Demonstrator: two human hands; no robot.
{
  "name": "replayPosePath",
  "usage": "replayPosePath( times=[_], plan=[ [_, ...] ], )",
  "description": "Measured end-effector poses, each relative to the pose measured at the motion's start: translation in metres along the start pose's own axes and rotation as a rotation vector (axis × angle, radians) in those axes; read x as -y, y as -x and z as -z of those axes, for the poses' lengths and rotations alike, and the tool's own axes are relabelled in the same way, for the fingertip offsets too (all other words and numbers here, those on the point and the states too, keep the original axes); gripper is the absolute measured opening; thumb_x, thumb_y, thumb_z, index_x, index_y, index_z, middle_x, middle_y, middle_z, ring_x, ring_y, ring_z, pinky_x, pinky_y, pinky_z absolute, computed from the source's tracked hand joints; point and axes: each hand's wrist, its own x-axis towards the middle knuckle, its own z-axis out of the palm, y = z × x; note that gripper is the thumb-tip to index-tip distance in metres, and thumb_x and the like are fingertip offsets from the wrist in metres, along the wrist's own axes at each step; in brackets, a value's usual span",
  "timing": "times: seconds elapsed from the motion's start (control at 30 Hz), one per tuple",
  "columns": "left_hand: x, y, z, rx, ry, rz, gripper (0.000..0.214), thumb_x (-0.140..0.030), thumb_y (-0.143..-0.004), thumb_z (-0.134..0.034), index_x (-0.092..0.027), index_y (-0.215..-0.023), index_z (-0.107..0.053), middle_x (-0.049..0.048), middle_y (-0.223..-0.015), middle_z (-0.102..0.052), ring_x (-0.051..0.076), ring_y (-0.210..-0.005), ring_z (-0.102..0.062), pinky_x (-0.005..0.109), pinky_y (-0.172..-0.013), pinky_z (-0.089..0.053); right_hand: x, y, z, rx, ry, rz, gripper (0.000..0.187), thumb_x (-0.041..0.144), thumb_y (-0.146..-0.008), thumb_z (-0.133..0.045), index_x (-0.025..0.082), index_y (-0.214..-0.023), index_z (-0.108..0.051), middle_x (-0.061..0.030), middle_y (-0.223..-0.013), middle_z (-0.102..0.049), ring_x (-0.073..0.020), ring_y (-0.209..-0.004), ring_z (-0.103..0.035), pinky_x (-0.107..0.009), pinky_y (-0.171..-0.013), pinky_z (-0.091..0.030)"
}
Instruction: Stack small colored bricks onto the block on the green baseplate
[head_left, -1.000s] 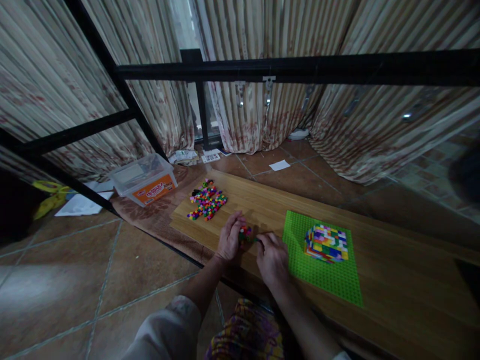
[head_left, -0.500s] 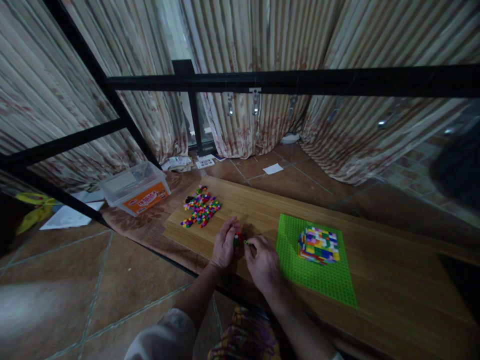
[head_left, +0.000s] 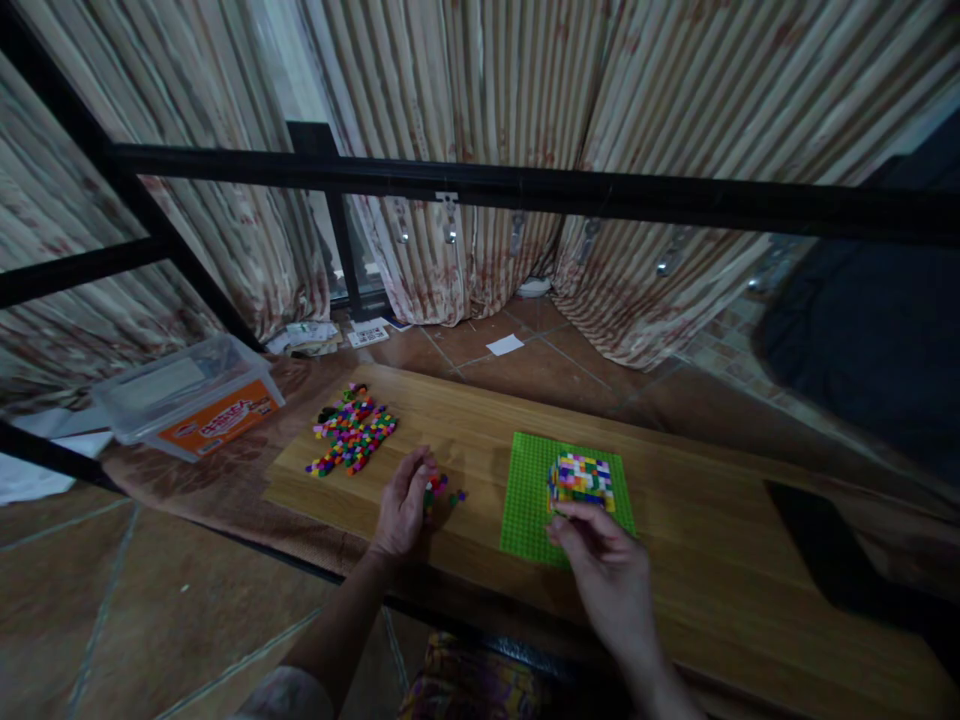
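My right hand is over the green baseplate, thumb and forefinger pinched on a small building brick that looks green and is mostly covered by the fingertips. Just beyond those fingertips stands a block of stacked multicoloured bricks on the plate. My left hand rests on its edge on the wooden table, fingers stretched out and holding nothing. Beside its palm lies a small group of loose bricks, partly hidden by the hand. Farther left is a larger heap of mixed loose bricks.
A clear plastic box with an orange label sits left of the wooden table. A dark flat object lies at the table's right. Behind run a black metal rail and striped curtains. White paper lies on the tiled floor.
My right hand has moved right from the loose bricks to the stacked block, carrying the small brick. My left hand has stayed by the loose bricks. The view has swung right.
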Motion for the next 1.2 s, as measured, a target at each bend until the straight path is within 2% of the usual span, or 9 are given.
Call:
replayPosePath(
  times=[0.17,0.5,0.63,0.77,0.83,0.93,1.03,1.1,1.2],
  plan=[
    [0.0,0.0,0.0,0.015,-0.014,0.005,0.047,-0.05,-0.09,-0.05,-0.017,-0.123,-0.057,0.008,-0.107,-0.068,0.021,-0.101,-0.064,0.039,-0.095,-0.05,0.005,-0.006,0.031,-0.083,-0.013,-0.03,0.029,0.044,-0.078,-0.068,0.023,-0.097,-0.073,-0.0058,-0.092,-0.073,-0.0189,-0.075,-0.07,-0.034,-0.071,-0.058],
    [-0.007,0.0,0.0,0.007,-0.051,0.026,0.053,-0.053,-0.087,-0.052,-0.016,-0.125,-0.056,0.0092,-0.109,-0.069,0.024,-0.107,-0.063,0.039,-0.096,-0.049,0.006,-0.017,0.062,-0.208,0.066,-0.016,0.033,0.041,-0.073,-0.074,0.022,-0.1,-0.073,-0.0039,-0.09,-0.071,-0.0185,-0.083,-0.066,-0.031,-0.074,-0.053],
    [-0.007,-0.001,0.0,-0.002,-0.086,0.031,0.054,-0.054,-0.085,-0.053,-0.017,-0.123,-0.058,0.0092,-0.112,-0.068,0.026,-0.11,-0.061,0.04,-0.099,-0.046,0.005,-0.019,0.067,-0.235,0.032,-0.059,0.037,0.045,-0.073,-0.073,0.02,-0.1,-0.071,-0.0029,-0.08,-0.071,-0.0157,-0.068,-0.064,-0.029,-0.063,-0.054],
    [-0.007,-0.001,0.0,-0.002,-0.086,0.031,0.055,-0.055,-0.085,-0.052,-0.016,-0.123,-0.058,0.0099,-0.113,-0.068,0.026,-0.109,-0.061,0.04,-0.1,-0.045,0.005,-0.018,0.067,-0.246,0.062,-0.021,0.037,0.047,-0.077,-0.069,0.019,-0.103,-0.069,-0.0023,-0.076,-0.07,-0.0154,-0.063,-0.063,-0.029,-0.059,-0.054],
    [-0.008,-0.001,0.0,0.002,-0.094,0.03,0.054,-0.055,-0.085,-0.052,-0.016,-0.123,-0.058,0.0099,-0.112,-0.068,0.026,-0.11,-0.061,0.039,-0.099,-0.045,0.005,-0.017,0.067,-0.216,0.132,0.044,0.035,0.047,-0.081,-0.066,0.02,-0.102,-0.069,-0.0039,-0.082,-0.072,-0.0168,-0.068,-0.065,-0.03,-0.063,-0.054],
    [-0.011,-0.001,0.0,0.002,-0.114,0.031,0.054,-0.056,-0.085,-0.051,-0.017,-0.123,-0.058,0.0094,-0.111,-0.068,0.026,-0.11,-0.061,0.038,-0.098,-0.045,0.009,-0.017,0.068,-0.172,0.285,0.226,0.026,0.044,-0.084,-0.063,0.022,-0.094,-0.072,-0.0052,-0.09,-0.072,-0.0191,-0.081,-0.067,-0.03,-0.071,-0.053],
    [-0.012,-0.001,0.0,-0.014,-0.124,0.035,0.054,-0.057,-0.085,-0.051,-0.017,-0.12,-0.06,0.0096,-0.112,-0.068,0.026,-0.11,-0.061,0.038,-0.099,-0.045,0.012,-0.02,0.069,-0.198,0.357,0.366,0.021,0.04,-0.086,-0.062,0.022,-0.09,-0.074,-0.0054,-0.088,-0.071,-0.0188,-0.082,-0.066,-0.03,-0.071,-0.052],
    [-0.011,-0.001,-0.001,-0.013,-0.121,0.035,0.054,-0.057,-0.085,-0.051,-0.017,-0.121,-0.06,0.0097,-0.112,-0.068,0.026,-0.11,-0.061,0.037,-0.098,-0.046,0.012,-0.022,0.07,-0.214,0.345,0.369,0.021,0.039,-0.086,-0.062,0.022,-0.091,-0.073,-0.0056,-0.088,-0.071,-0.0187,-0.083,-0.066,-0.03,-0.07,-0.052],
    [-0.009,-0.002,-0.001,-0.004,-0.115,0.043,0.055,-0.057,-0.085,-0.051,-0.017,-0.123,-0.059,0.0095,-0.112,-0.068,0.026,-0.111,-0.061,0.037,-0.098,-0.046,0.008,-0.025,0.071,-0.22,0.282,0.28,0.023,0.041,-0.085,-0.062,0.022,-0.092,-0.073,-0.0061,-0.092,-0.073,-0.0196,-0.086,-0.067,-0.03,-0.073,-0.053]
  ],
)
